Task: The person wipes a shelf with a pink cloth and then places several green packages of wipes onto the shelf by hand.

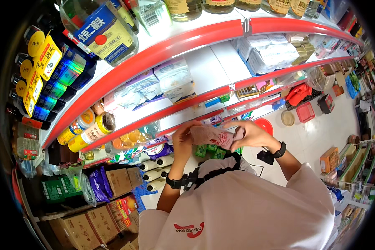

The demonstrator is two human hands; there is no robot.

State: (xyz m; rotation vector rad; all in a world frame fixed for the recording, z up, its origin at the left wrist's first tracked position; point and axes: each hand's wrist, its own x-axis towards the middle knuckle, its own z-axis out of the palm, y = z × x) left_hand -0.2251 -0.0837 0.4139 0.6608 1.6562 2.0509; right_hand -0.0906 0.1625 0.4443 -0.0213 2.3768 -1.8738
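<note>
A pink cloth (211, 136) with a red flower pattern stretches between my two hands in front of my chest. My left hand (183, 135) grips its left end. The other end is bunched in my right hand (252, 135), thumb and fingers around it. Each wrist wears a black strap with a small device on it. Just beyond the cloth are the red-edged store shelves (203, 93), with tissue packs (175, 79) on one level. Below the cloth, several green boxes (211, 150) show near the floor, partly hidden by the cloth and my body.
Glass liquor bottles (104, 37) crowd the top shelf. Yellow canisters (92, 131) stand at a lower shelf's left end. Cream bottles (156, 173) and cardboard boxes (87, 225) sit low on the left. A red basin (264, 125) and red basket (305, 112) are on the floor.
</note>
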